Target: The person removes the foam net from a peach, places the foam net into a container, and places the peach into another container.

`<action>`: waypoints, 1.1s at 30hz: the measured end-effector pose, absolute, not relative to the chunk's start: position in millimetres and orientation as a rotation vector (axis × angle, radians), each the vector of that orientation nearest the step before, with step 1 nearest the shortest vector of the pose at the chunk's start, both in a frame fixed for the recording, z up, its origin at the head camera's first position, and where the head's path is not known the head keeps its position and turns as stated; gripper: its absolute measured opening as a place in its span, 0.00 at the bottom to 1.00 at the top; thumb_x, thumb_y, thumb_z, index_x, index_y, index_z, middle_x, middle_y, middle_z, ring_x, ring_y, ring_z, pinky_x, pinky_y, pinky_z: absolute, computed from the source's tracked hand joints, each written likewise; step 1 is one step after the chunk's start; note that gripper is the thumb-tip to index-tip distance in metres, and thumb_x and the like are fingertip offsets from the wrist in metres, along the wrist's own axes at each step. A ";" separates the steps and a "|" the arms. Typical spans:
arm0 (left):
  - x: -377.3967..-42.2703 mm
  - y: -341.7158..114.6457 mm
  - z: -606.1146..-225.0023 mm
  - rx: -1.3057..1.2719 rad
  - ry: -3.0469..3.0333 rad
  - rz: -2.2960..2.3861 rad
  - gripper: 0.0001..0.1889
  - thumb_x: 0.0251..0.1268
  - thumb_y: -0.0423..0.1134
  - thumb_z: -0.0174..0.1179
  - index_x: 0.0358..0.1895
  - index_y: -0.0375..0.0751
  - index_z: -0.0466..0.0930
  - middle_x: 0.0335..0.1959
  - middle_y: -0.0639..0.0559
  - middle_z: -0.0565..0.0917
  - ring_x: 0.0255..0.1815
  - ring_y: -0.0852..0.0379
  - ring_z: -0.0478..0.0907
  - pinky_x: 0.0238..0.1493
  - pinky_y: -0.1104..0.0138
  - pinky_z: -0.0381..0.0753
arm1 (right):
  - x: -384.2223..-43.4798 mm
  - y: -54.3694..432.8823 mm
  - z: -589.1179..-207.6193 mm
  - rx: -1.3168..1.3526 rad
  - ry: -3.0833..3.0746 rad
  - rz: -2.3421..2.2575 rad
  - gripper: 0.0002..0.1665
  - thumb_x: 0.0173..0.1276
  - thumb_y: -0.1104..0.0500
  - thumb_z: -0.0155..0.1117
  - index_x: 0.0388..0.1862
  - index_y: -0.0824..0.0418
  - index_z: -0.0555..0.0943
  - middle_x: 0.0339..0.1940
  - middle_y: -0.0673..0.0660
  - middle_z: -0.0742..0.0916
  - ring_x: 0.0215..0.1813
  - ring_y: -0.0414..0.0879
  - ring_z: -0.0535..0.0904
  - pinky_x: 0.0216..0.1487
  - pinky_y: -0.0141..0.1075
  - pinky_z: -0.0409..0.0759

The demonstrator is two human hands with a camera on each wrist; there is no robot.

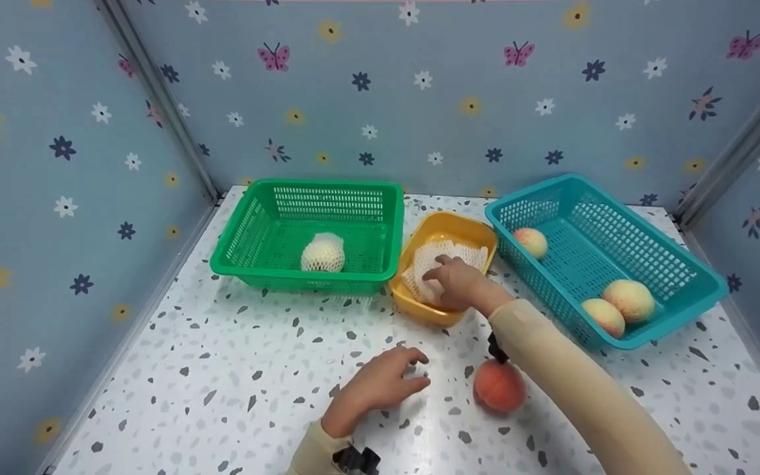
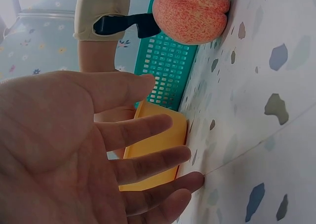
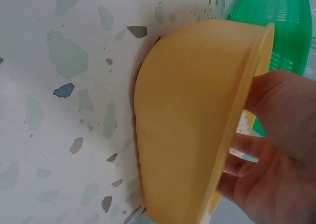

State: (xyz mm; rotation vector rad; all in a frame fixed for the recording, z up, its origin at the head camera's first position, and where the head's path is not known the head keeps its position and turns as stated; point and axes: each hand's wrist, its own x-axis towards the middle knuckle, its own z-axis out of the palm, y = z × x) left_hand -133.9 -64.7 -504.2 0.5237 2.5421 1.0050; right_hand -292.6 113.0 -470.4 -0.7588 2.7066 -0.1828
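Observation:
My right hand [image 1: 462, 284] reaches over the rim of a yellow plastic bin [image 1: 433, 316], its fingers bent and spread at the white foam net sleeves [image 1: 429, 254] inside. In the right wrist view the bin wall hides part of the fingertips. My left hand [image 1: 386, 379] hovers low over the table with nothing in it, fingers apart and palm turned to the right. A reddish peach [image 1: 500, 386] lies on the table between the left hand and the right forearm. The left wrist view shows that peach [image 2: 192, 12] beyond the thumb.
A green basket [image 1: 307, 282] at the left holds one peach in a foam net [image 1: 322, 253]. At the right, an angled teal basket [image 1: 677, 323] holds three pale peaches, one peach [image 1: 530, 243] near its left wall. Flower-patterned panels [image 1: 419, 99] enclose the speckled table [image 1: 235, 389].

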 end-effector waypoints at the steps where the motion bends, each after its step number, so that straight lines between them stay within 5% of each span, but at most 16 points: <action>1: -133.6 -64.9 -504.1 0.523 2.542 1.005 0.18 0.67 0.48 0.61 0.56 0.44 0.79 0.51 0.50 0.81 0.54 0.51 0.76 0.53 0.57 0.75 | -293.8 113.6 -471.2 -0.747 2.702 -0.191 0.26 0.66 0.58 0.63 0.64 0.51 0.78 0.72 0.63 0.68 0.71 0.63 0.61 0.66 0.53 0.65; 13: -133.4 -64.3 -505.3 0.524 2.547 1.010 0.18 0.67 0.48 0.60 0.55 0.44 0.79 0.50 0.50 0.81 0.53 0.53 0.76 0.53 0.57 0.75 | -302.0 113.9 -468.8 -0.710 2.648 -0.196 0.29 0.63 0.62 0.66 0.63 0.46 0.77 0.61 0.56 0.76 0.57 0.54 0.71 0.60 0.48 0.73; 33: -133.9 -61.4 -509.1 0.537 2.551 0.985 0.18 0.67 0.48 0.60 0.55 0.44 0.79 0.49 0.50 0.81 0.52 0.52 0.77 0.53 0.57 0.75 | -300.0 110.1 -479.7 -0.718 2.682 -0.184 0.29 0.64 0.59 0.66 0.65 0.48 0.76 0.63 0.57 0.77 0.63 0.59 0.68 0.66 0.51 0.66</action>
